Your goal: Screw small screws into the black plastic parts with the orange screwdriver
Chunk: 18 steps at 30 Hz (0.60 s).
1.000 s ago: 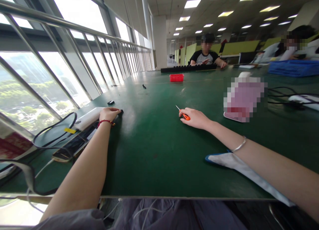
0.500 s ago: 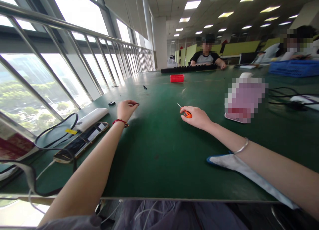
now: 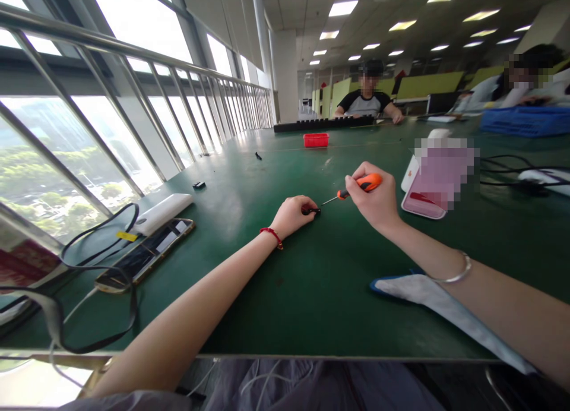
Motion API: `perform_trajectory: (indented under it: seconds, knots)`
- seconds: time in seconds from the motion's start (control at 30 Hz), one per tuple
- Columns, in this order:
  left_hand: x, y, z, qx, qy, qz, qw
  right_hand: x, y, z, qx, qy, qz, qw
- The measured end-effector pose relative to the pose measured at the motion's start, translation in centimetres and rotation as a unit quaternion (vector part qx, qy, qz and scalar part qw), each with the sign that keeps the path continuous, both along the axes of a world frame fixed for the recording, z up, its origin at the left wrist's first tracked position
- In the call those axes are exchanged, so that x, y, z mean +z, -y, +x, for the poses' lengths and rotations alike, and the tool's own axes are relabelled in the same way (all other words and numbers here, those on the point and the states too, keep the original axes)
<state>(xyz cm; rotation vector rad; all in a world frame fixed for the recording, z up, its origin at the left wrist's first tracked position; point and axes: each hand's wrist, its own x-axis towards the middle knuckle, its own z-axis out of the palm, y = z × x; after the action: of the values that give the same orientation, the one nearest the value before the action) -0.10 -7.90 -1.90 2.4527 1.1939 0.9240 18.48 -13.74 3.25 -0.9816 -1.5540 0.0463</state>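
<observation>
Near the middle of the green table (image 3: 249, 292), my left hand (image 3: 294, 215) is closed on a small black part (image 3: 314, 210), whose kind I cannot make out. An orange and black screwdriver (image 3: 367, 183) is gripped in my right hand (image 3: 378, 200). Its thin metal shaft slants down to the left, and the tip is close to the black part; whether they touch I cannot tell. Beyond my hands sits a small red box (image 3: 316, 140).
To the left lie a white power bank (image 3: 164, 213), a phone (image 3: 145, 253) and looped cables. Small black pieces (image 3: 199, 185) rest further back. On the right are a pink-screened phone (image 3: 439, 179), a cloth (image 3: 414, 289) and a blue basket (image 3: 525, 121). A person (image 3: 367, 102) sits opposite, behind a long black strip (image 3: 325, 123).
My left hand has moved right with the black part, to the table's middle. My right hand has turned and shifted right, bringing the screwdriver's tip towards that part. The long black strip has slid left.
</observation>
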Motion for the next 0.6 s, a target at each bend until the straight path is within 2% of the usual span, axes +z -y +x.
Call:
perform_trajectory:
  seconds: [0.17,0.6]
  knots:
    - [0.15,0.09,-0.13,-0.003,0.007,-0.015,1.000,-0.35,0.62,-0.58,0.035,0.024,-0.005,0.999]
    - [0.46,0.47,-0.18,-0.006,-0.009,-0.009,1.000,-0.63,0.61,-0.63,0.032,0.040,-0.024,0.998]
